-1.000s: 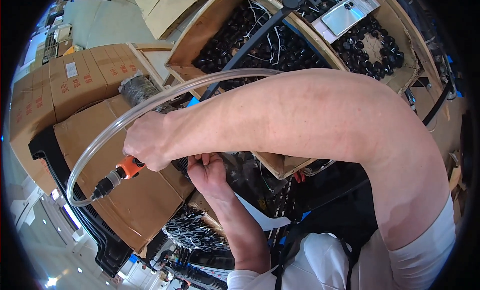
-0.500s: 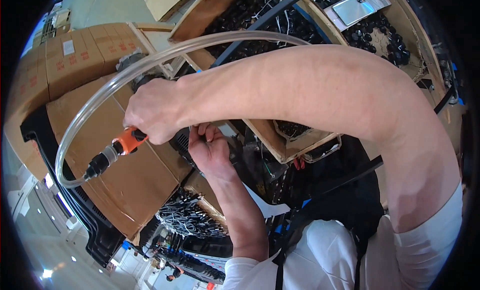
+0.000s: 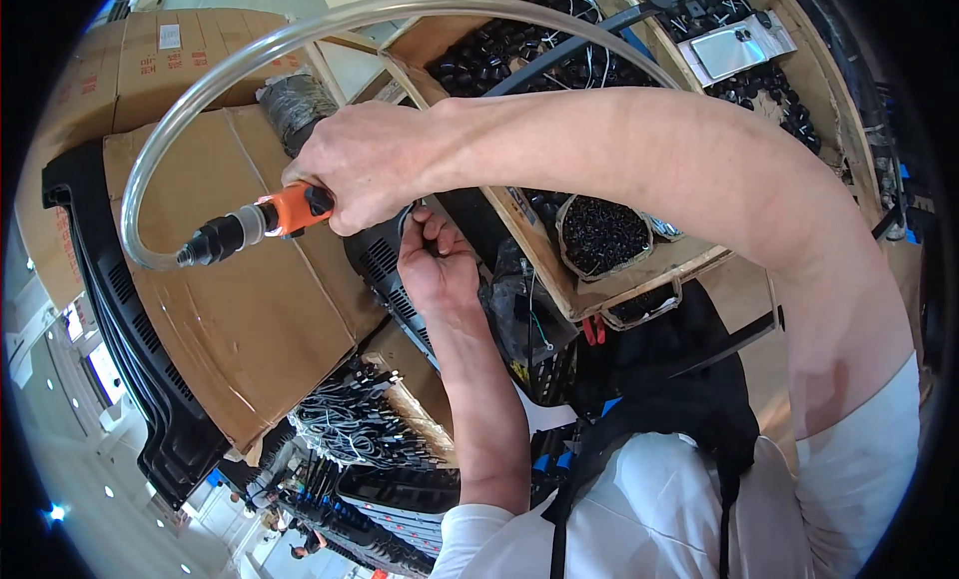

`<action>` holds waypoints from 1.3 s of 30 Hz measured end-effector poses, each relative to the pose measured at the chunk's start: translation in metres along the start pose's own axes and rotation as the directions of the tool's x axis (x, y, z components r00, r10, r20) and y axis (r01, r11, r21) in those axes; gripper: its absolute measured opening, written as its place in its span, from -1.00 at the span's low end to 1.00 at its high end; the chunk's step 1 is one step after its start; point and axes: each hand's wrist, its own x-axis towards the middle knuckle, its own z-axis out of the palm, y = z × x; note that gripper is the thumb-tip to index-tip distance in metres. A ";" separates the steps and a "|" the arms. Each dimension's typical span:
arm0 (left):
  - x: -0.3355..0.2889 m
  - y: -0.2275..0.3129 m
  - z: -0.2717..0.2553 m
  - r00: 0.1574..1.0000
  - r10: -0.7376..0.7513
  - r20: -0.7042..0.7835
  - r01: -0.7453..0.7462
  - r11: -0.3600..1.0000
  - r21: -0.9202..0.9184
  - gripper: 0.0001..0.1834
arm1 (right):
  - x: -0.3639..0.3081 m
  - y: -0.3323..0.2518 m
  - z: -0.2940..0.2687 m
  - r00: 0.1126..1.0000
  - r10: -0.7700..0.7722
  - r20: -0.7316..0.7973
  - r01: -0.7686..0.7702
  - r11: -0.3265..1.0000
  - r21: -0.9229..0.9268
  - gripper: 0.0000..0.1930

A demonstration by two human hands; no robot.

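My right hand [image 3: 372, 157] is closed around an orange air tool [image 3: 298, 209]. Its rear end points left, and a clear hose [image 3: 150, 174] loops from its black connector up over my forearm. The working end is hidden behind the hand. Just below, my left hand [image 3: 440, 267] has its palm up and its fingers curled; whatever is between them is too small to make out. Beside its fingers lies a black plastic part with vent slots [image 3: 382, 264], partly covered by my hands.
A large cardboard sheet [image 3: 250, 329] lies at left beside a long black trim panel [image 3: 110, 269]. Wooden bins [image 3: 544, 254] hold many small black parts. A phone [image 3: 729, 51] rests on the far right bin. Bundled cables [image 3: 355, 414] sit at the near left.
My right hand and the orange tool have moved up and rightward in the picture. The left hand is slightly higher, still curled. The view has shifted, showing more of the small-parts bin.
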 end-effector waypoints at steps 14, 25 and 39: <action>-0.018 0.007 0.000 0.993 -0.120 0.024 0.114 0.978 0.173 -0.85 | 0.006 0.004 -0.004 0.999 -0.029 0.027 0.030 1.000 -0.009 -0.77; 0.015 0.093 0.032 0.960 0.254 0.118 -0.264 0.676 0.688 -0.63 | 0.006 0.013 -0.003 0.999 0.046 -0.014 -0.045 0.995 0.093 -0.75; 0.035 0.069 0.010 0.616 0.468 0.633 -0.613 -0.220 0.759 -0.50 | -0.014 0.006 0.013 0.992 -0.033 -0.121 0.037 0.999 0.037 -0.82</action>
